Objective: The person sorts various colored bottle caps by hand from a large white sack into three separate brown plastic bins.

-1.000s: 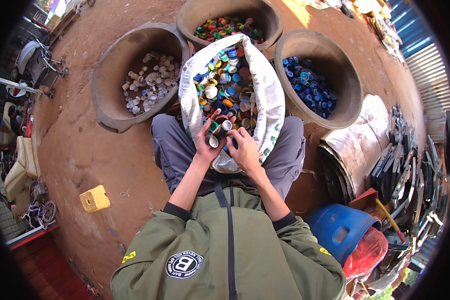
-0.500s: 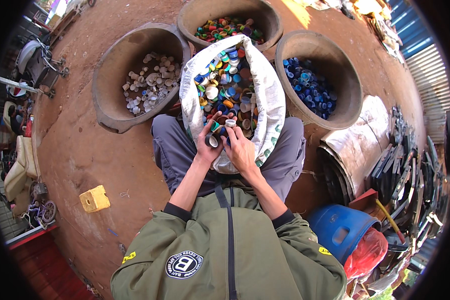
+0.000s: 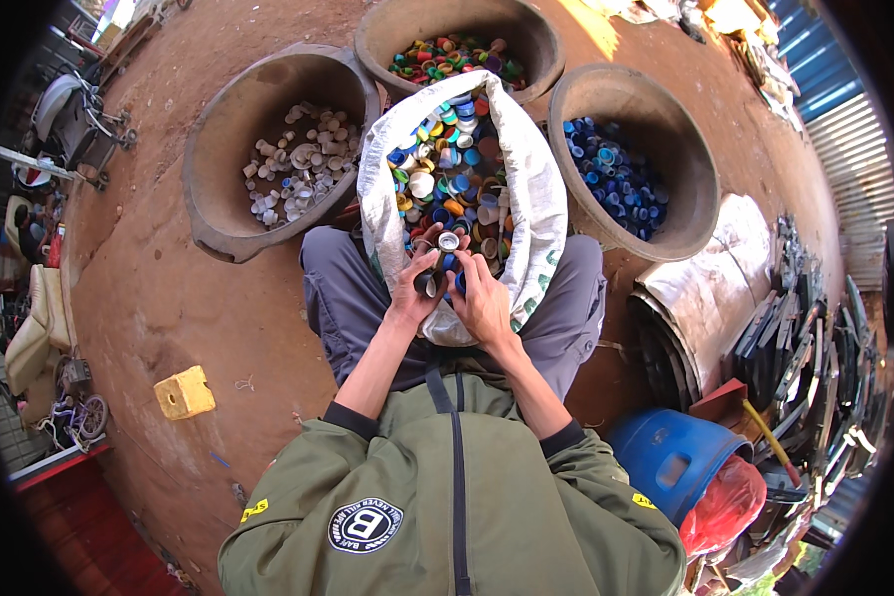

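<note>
A white sack (image 3: 532, 164) with a rolled-down rim stands between my knees, holding bottle caps (image 3: 454, 184) of many colours. Over its near edge my two hands work close together. My left hand (image 3: 408, 292) is closed around several caps, among them a dark one (image 3: 426, 285). Closed beside it, my right hand (image 3: 484, 306) has blue caps (image 3: 459, 282) at its thumb and fingertips. A white cap (image 3: 448, 241) shows at the fingertips between both hands; which hand bears it I cannot tell.
Three wide tubs surround the sack: pale caps in the left tub (image 3: 209, 169), mixed red and green in the far tub (image 3: 377, 35), blue in the right tub (image 3: 700, 169). A blue barrel (image 3: 656, 452) and stacked sheets (image 3: 710, 288) lie right. A yellow block (image 3: 184, 394) sits left.
The white cap has shifted slightly left and tilted its face up. A green cap by my left fingers has gone from sight, and blue caps show more between the hands.
</note>
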{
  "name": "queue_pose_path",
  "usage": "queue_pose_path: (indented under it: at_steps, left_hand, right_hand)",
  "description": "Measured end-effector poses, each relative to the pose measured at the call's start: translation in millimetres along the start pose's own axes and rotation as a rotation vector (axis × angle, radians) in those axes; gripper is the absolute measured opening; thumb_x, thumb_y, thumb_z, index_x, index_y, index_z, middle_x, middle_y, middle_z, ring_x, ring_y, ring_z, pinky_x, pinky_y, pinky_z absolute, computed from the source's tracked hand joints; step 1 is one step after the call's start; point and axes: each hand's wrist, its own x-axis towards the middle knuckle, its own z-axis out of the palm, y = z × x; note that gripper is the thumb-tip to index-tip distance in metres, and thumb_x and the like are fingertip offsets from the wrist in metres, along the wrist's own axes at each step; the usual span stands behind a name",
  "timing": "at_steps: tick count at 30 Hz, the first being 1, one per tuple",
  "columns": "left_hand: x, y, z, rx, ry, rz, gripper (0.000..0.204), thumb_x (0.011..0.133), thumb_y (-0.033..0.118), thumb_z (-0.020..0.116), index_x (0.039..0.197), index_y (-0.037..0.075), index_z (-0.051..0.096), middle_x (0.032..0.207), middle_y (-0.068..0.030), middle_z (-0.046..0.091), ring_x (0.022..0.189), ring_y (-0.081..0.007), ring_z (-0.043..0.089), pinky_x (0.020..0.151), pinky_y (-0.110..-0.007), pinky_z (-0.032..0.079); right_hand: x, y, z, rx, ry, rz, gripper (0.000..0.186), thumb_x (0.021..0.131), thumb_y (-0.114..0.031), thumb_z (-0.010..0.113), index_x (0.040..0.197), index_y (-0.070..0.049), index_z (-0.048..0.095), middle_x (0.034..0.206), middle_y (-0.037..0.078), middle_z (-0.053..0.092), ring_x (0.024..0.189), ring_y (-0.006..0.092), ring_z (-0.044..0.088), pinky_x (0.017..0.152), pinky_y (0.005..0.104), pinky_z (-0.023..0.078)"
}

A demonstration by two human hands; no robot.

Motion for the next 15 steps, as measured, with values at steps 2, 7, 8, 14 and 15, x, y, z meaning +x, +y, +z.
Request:
queue_pose_path:
  at_steps: [2, 7, 8, 14, 15]
  left_hand:
    - [-0.5, 0.2, -1.2, 0.015, 0.008, 0.008, 0.044, 0.094, 0.015, 0.059, 0.137, 0.011, 0.048, 0.139, -0.0169, 0.053, 0.135, -0.0308, 0.046, 0.111, -0.040, 0.039]
    - [2.7, 1.0, -3.3, -0.235, 0.060, -0.020, 0.038, 0.096, 0.013, 0.057, 0.133, 0.008, 0.050, 0.137, -0.0194, 0.053, 0.133, -0.0328, 0.048, 0.111, -0.045, 0.040]
    - [3.2, 2.7, -3.0, -0.264, 0.058, -0.012, 0.037, 0.097, 0.013, 0.056, 0.133, 0.005, 0.050, 0.137, -0.0212, 0.053, 0.133, -0.0348, 0.048, 0.113, -0.048, 0.039]
    - [5.4, -0.3, -7.9, -0.329, 0.018, 0.006, 0.038, 0.098, 0.011, 0.054, 0.134, 0.003, 0.048, 0.138, -0.0251, 0.049, 0.134, -0.0382, 0.045, 0.115, -0.049, 0.037]
    - [4.9, 0.7, -5.4, -0.350, 0.024, 0.004, 0.037, 0.098, 0.011, 0.054, 0.134, 0.002, 0.048, 0.138, -0.0254, 0.049, 0.134, -0.0384, 0.045, 0.115, -0.050, 0.037]
  right_hand:
    - [0.9, 2.1, 1.9, 0.090, 0.059, -0.015, 0.033, 0.092, -0.012, 0.062, 0.122, -0.003, 0.052, 0.091, 0.014, 0.057, 0.065, 0.0308, 0.060, 0.053, 0.0406, 0.047]
    - [-0.1, 22.8, -3.4, 1.334, -0.062, 0.666, 0.028, 0.098, -0.017, 0.053, 0.122, -0.002, 0.052, 0.091, 0.010, 0.061, 0.066, 0.0166, 0.058, 0.049, 0.0263, 0.043]
    - [-0.7, 23.7, -7.8, 1.599, -0.038, 0.659, 0.028, 0.099, -0.019, 0.049, 0.122, -0.004, 0.052, 0.093, 0.006, 0.059, 0.070, 0.0102, 0.055, 0.048, 0.0214, 0.037]
    - [15.8, 40.4, -44.1, 1.978, 0.032, 0.722, 0.050, 0.094, -0.028, 0.054, 0.137, -0.003, 0.048, 0.131, 0.015, 0.054, 0.113, 0.0244, 0.057, 0.069, 0.0279, 0.050]
    - [22.5, 43.0, -49.9, 2.030, 0.054, 0.724, 0.051, 0.096, -0.031, 0.052, 0.137, -0.002, 0.047, 0.131, 0.017, 0.053, 0.115, 0.0270, 0.056, 0.074, 0.0311, 0.051]
